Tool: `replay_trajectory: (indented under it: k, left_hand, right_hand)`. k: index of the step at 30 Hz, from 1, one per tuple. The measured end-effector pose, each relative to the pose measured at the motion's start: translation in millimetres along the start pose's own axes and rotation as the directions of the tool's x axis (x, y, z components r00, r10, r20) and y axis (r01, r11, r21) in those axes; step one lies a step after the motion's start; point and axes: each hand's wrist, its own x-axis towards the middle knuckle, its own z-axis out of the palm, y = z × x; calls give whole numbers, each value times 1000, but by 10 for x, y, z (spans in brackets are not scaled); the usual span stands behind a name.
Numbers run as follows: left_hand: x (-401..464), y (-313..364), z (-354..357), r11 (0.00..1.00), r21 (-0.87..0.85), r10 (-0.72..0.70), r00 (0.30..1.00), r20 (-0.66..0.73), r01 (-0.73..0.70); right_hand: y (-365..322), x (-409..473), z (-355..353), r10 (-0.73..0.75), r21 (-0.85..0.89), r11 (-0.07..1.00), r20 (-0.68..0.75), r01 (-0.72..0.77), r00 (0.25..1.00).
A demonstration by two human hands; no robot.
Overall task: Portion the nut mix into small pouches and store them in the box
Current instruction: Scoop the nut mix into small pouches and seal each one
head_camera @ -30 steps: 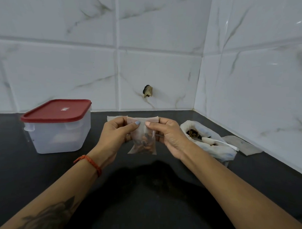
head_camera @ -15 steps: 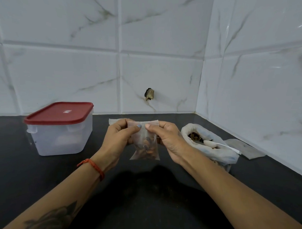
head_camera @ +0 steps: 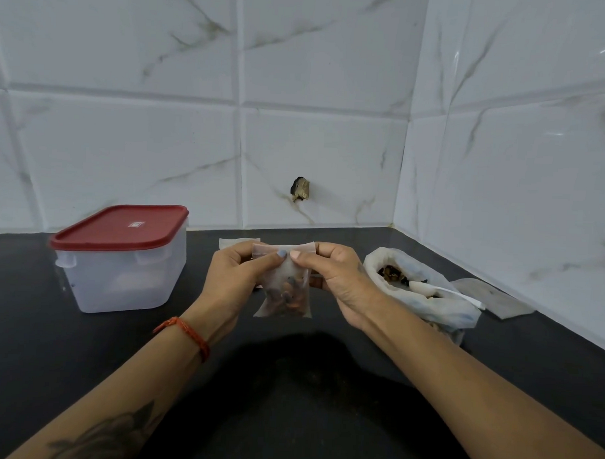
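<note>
A small clear pouch [head_camera: 285, 294] with nuts in its lower half hangs above the black counter. My left hand [head_camera: 236, 278] and my right hand [head_camera: 337, 278] both pinch its top strip, thumbs almost touching at the middle. To the right lies an open plastic bag of nut mix [head_camera: 425, 295] with a white spoon [head_camera: 446, 292] resting in it. A translucent box [head_camera: 121, 274] with a red lid [head_camera: 121, 228] shut on it stands at the left.
Empty pouches [head_camera: 232, 243] lie flat behind my left hand. A flat grey pouch [head_camera: 494, 299] rests by the right wall. Tiled walls meet in a corner at the back right. The black counter [head_camera: 288, 400] spreads in front of me.
Both hands and the pouch keep nearly the same place; my thumbs have slid slightly along the top strip. The view has shifted a little.
</note>
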Motion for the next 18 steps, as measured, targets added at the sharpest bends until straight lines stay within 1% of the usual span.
replay_trajectory:
  k: [3, 8, 11, 13, 16, 17, 18]
  left_hand:
    - [-8, 17, 5, 1000, 2, 14, 1000, 10, -14]
    - [-2, 15, -7, 999, 30, 37, 999, 23, -38]
    - [-2, -5, 6, 995, 85, 42, 999, 34, -44]
    - [-2, -23, 17, 989, 141, 49, 998, 44, -54]
    - [-2, -37, 21, 977, 199, 69, 997, 45, -77]
    - [3, -41, 15, 976, 201, 76, 996, 42, -83]
    - [6, -36, 6, 978, 188, 78, 996, 45, -85]
  right_hand:
    - [-7, 0, 1, -5, -16, 1000, -16, 5, 1000]
    - [-25, -6, -9, 7, 6, 1000, -6, -7, 1000]
    - [-23, -17, 10, 12, -24, 1000, -3, -12, 1000]
    - [-23, -21, 28, -16, -102, 995, -20, 14, 1000]
    - [-16, -12, 35, -91, -280, 957, -38, 77, 995]
    - [-17, -12, 35, -97, -290, 954, -40, 81, 994]
    - [-22, -12, 30, -93, -262, 962, -44, 79, 995]
